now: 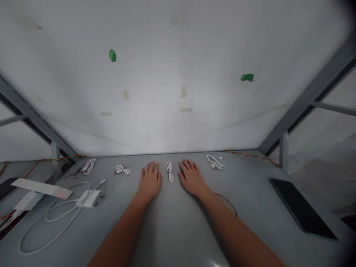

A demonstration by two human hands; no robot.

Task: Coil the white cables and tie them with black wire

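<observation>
The left hand [149, 181] and right hand [191, 178] lie flat, fingers spread, on the smooth gray table [178, 230]. A looped white charging cable [170, 172] sits between them, at twelve o'clock, touching neither.

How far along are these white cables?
Looks done: four small white cable bundles sit coiled in a row across the far end of the grey table. In hand: nothing; the left hand and right hand lie flat and empty, either side of the middle bundle. Left: a long white cable lies loose in wide loops beside a white adapter.
</observation>
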